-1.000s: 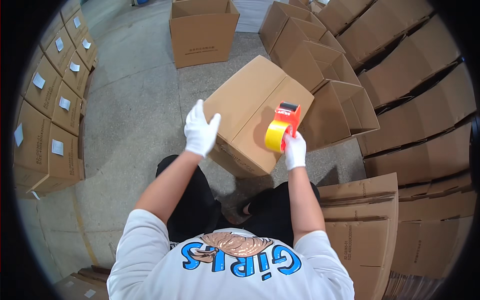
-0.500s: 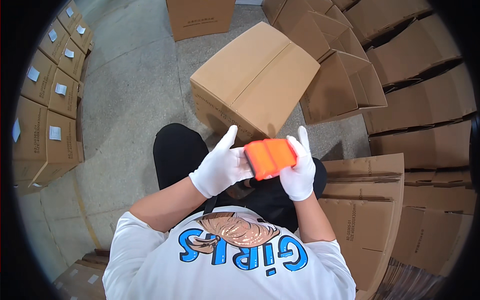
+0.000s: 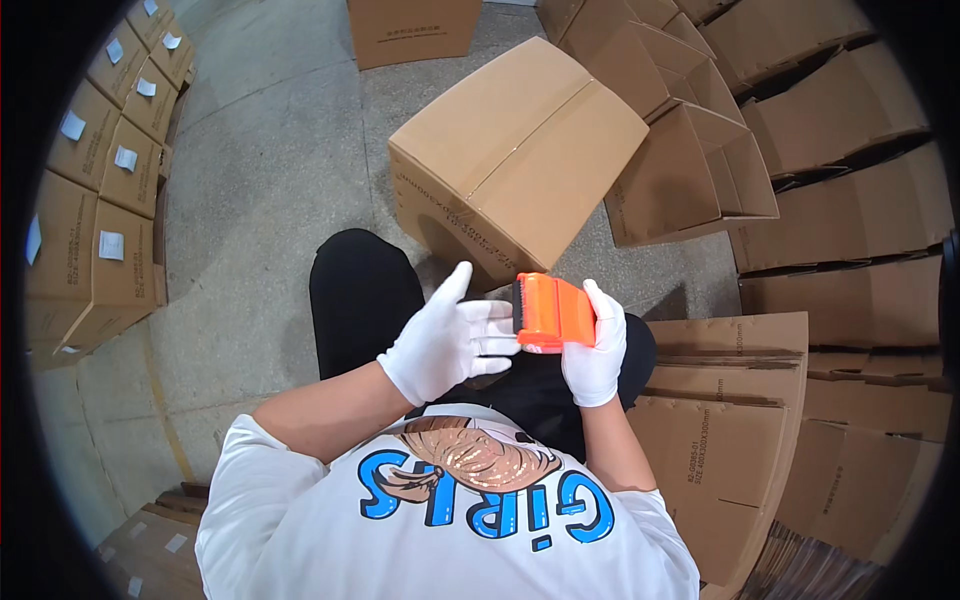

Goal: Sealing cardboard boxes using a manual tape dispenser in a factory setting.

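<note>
An orange tape dispenser with a dark toothed edge is gripped in my white-gloved right hand. Its toothed end points left, toward my left hand. That hand, also gloved in white, has its fingers spread, with the thumb raised and the fingertips close to the dispenser's toothed edge; whether they touch it I cannot tell. Just beyond both hands stands a closed brown carton, its top flaps meeting along a middle seam.
Open, unfilled cartons stand at the right, beside rows of leaning cardboard. Flattened cartons rise close to my right side. Stacked boxes with white labels line the left. Another carton sits at the far end on the concrete floor.
The dispenser has turned and shifted slightly right in my right hand, so its toothed edge shows more. My left hand's fingers have spread beside it.
</note>
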A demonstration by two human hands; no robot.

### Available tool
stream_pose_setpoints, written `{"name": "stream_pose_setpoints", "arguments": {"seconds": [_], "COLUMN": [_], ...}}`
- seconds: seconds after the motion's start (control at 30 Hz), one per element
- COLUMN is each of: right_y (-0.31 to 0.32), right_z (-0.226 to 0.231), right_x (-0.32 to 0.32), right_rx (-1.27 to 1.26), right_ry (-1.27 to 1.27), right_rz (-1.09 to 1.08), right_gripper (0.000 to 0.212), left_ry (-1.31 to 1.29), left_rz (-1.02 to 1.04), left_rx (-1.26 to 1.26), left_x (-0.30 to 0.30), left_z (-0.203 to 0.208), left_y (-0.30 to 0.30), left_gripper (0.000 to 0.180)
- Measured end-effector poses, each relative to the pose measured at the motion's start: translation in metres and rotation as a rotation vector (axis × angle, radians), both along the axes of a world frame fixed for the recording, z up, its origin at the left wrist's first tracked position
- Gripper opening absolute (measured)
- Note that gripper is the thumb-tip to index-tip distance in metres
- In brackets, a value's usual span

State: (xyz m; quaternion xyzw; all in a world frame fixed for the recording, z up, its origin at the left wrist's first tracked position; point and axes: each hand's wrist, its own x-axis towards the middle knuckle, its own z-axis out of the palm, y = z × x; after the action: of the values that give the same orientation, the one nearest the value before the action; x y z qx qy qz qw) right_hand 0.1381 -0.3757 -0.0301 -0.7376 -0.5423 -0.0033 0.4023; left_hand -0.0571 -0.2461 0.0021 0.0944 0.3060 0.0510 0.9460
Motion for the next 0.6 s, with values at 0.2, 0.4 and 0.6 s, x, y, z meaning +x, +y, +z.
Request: {"name": "stream_pose_setpoints", "arguments": {"seconds": [0.2,0.4,0.6], "right_y": [-0.006,-0.016,-0.022], "right_z": [-0.003,-0.01,-0.003], "right_x": [-0.003,-0.005,-0.015], "right_rx": [0.018,0.041,-0.004], "right_ry": [-0.125,-0.06,-0.032], "right_rz": [0.092,0.091,0.335], "right_gripper": [0.058,0.062,0.077], "left_ry": [-0.09,-0.039,0.182], "left_rz": [0.02,0.104,0.075], "left_rx": [-0.08,0.011,0.478], "left_x": [-0.012,-0.016,-0.012], "left_z": [0.002,0.003,-0.002], "left_y": [-0.006,-0.019,-0.029], "left_gripper": [0.069,0.04,0.016]}}
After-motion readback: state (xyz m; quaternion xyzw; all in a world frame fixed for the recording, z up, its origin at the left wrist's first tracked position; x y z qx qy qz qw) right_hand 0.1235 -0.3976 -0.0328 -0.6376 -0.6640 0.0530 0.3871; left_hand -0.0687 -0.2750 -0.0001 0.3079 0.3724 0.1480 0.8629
